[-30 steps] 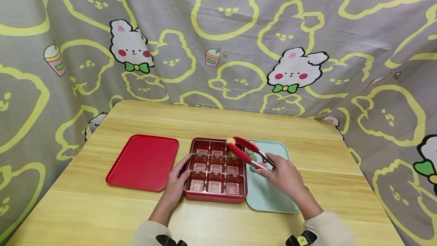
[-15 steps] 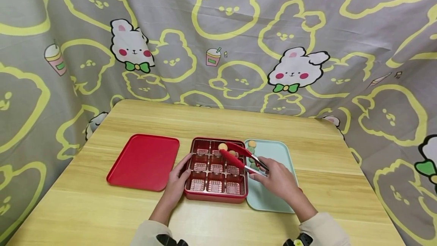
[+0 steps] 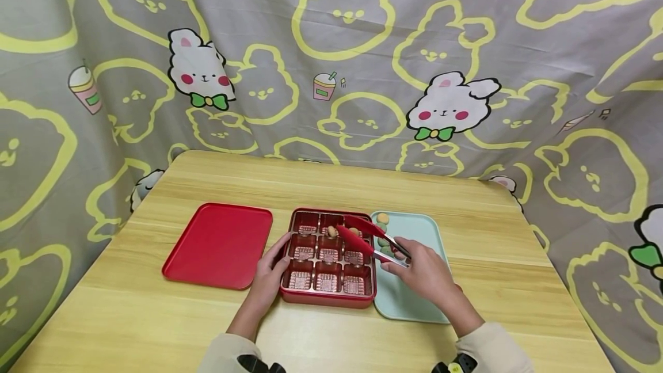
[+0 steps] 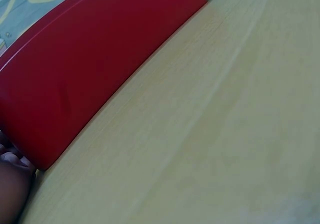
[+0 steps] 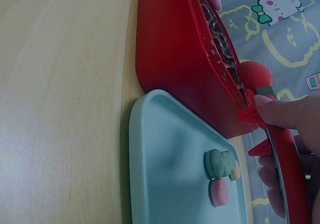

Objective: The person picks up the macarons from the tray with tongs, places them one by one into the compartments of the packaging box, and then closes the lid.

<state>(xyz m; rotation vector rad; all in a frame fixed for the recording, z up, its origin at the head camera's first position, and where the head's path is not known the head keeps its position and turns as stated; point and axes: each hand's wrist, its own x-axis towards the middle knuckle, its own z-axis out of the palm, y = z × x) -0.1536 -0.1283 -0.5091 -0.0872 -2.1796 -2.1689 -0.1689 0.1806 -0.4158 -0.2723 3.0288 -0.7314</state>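
Note:
My left hand (image 3: pixel 269 275) holds the left side of a red box (image 3: pixel 327 298), with fingers at its rim. The box has a divided insert of square compartments. In my right hand (image 3: pixel 422 266) is a pair of red-tipped tongs (image 3: pixel 357 242), reaching over the box's back right part. A tan macaron (image 3: pixel 332 231) shows on its side just left of the tong tips, at the back middle compartment. Another tan macaron (image 3: pixel 354 232) lies in the back right compartment, partly framed by the tong arms. In the right wrist view, the thumb presses the tongs' red handle (image 5: pixel 290 174).
A light green tray (image 3: pixel 414 304) right of the box bears a tan macaron (image 3: pixel 382 218), green macarons (image 5: pixel 220 164) and a pink macaron (image 5: pixel 219 192). At left lies a red lid (image 3: pixel 217 246) on the wooden table (image 3: pixel 155 327). A patterned curtain (image 3: pixel 274 22) hangs behind.
The tongs have moved left from the box's back right corner with a tan macaron at their tips. That macaron has since dropped lower and turned on its side. The left hand keeps its place.

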